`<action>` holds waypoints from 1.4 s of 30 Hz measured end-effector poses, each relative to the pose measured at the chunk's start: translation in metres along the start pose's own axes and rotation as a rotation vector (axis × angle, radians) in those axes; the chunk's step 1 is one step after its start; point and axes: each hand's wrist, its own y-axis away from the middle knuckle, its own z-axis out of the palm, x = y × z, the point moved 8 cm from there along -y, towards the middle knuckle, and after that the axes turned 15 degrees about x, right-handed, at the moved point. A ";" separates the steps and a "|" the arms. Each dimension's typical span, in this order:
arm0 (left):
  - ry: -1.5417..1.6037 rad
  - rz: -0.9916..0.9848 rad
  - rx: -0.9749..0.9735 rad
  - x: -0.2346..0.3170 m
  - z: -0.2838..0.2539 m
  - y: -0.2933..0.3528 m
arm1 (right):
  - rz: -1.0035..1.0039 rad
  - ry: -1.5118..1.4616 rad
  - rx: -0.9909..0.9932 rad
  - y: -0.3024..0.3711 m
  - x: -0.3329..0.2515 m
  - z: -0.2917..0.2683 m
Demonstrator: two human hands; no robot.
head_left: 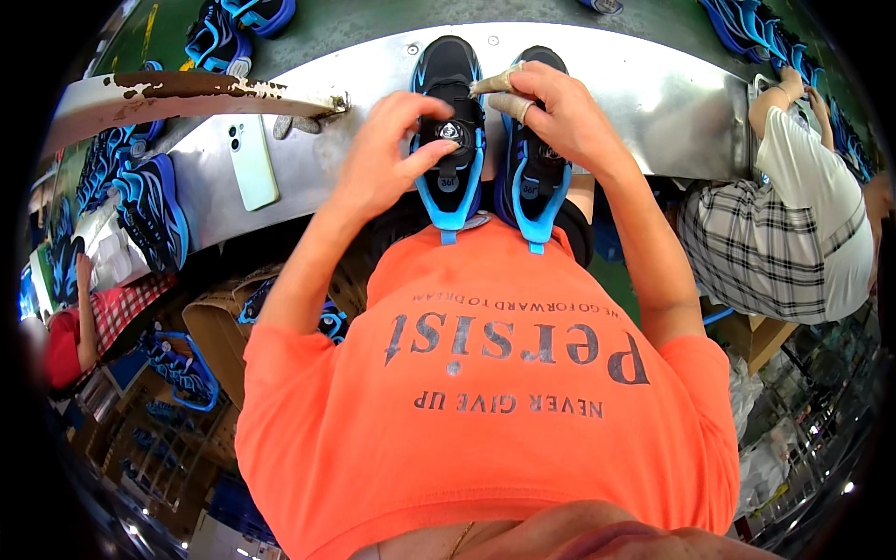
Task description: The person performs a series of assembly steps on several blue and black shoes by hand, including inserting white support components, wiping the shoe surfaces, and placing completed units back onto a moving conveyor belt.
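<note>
Two black sneakers with blue trim stand side by side before me, toes pointing away: the left sneaker (pixel 448 70) and the right sneaker (pixel 541 191). A round dial (pixel 451 133) sits on the left one's tongue. Around that dial my left hand (pixel 383 154) is open, its thumb just below and its forefinger above, apart from each other. My right hand (pixel 560 107) reaches across the right sneaker. Its pale-wrapped forefinger and thumb close on the inner edge of the left sneaker's upper. The right sneaker's middle is partly hidden by that hand.
A pale green phone (pixel 252 163) lies on the metal table (pixel 644 103), left of the sneakers. Over the table's left part runs a chipped metal bar (pixel 187 98). More sneakers (pixel 154 210) are stacked at left. Co-workers sit at right (pixel 784 224) and left (pixel 89 327).
</note>
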 end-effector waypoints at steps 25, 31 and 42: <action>1.102 -1.042 0.077 -0.020 0.049 0.082 | -0.091 0.113 0.029 0.017 -0.035 0.033; 1.061 -1.042 0.077 -0.020 0.049 0.083 | -0.067 -0.193 -0.166 0.009 -0.036 0.037; -0.102 -0.058 -0.146 0.044 0.036 0.073 | 0.037 -0.160 0.122 0.007 -0.010 -0.002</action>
